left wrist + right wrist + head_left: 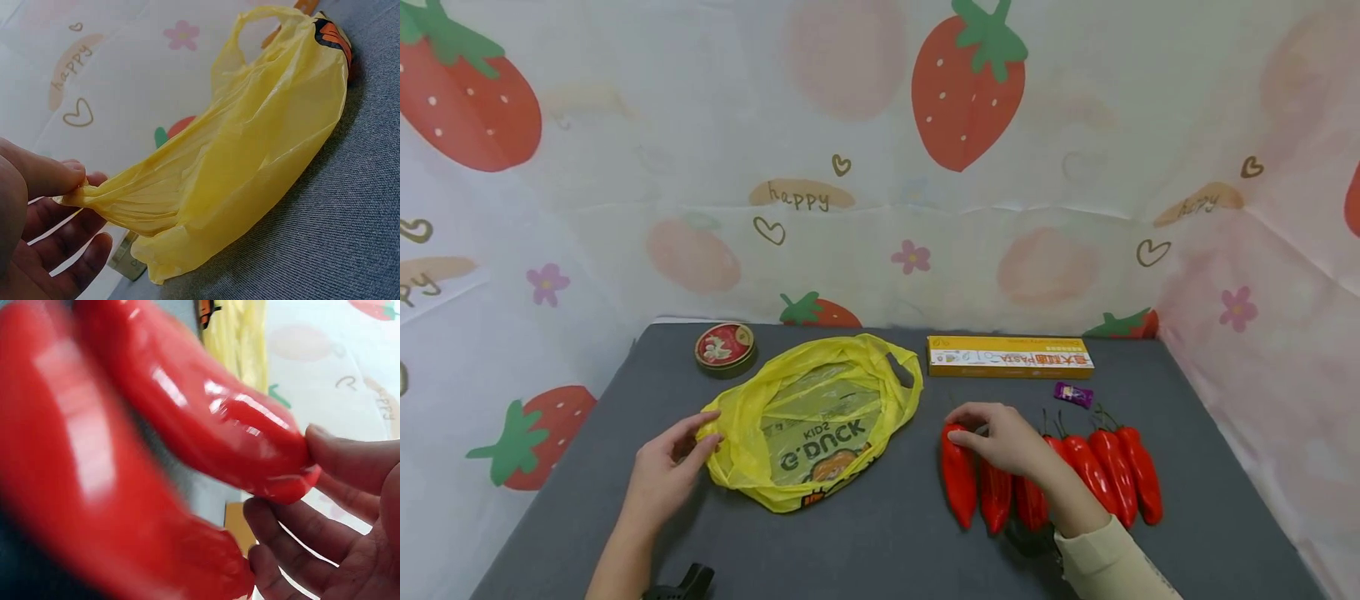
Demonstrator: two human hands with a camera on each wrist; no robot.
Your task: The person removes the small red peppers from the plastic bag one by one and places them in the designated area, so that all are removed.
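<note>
A yellow plastic bag [745, 450] lies mouth-up on the dark grey table, its lettered inside showing. My left hand [662, 471] pinches the bag's left edge between thumb and fingers; in the left wrist view the bag [250, 169] stretches away from that pinch in folds. At the left end of a row of red chili peppers, my right hand [1000, 433] holds the top end of the leftmost pepper [958, 483]. In the right wrist view its thumb and fingers grip that glossy pepper's end [219, 419], with another pepper [94, 462] close beside it.
Several more red peppers [1120, 475] lie to the right, partly behind the right forearm. At the back stand a round red tin [725, 348] on the left and a yellow pasta box [1011, 358] on the right. A small purple packet [1073, 394] lies before the box.
</note>
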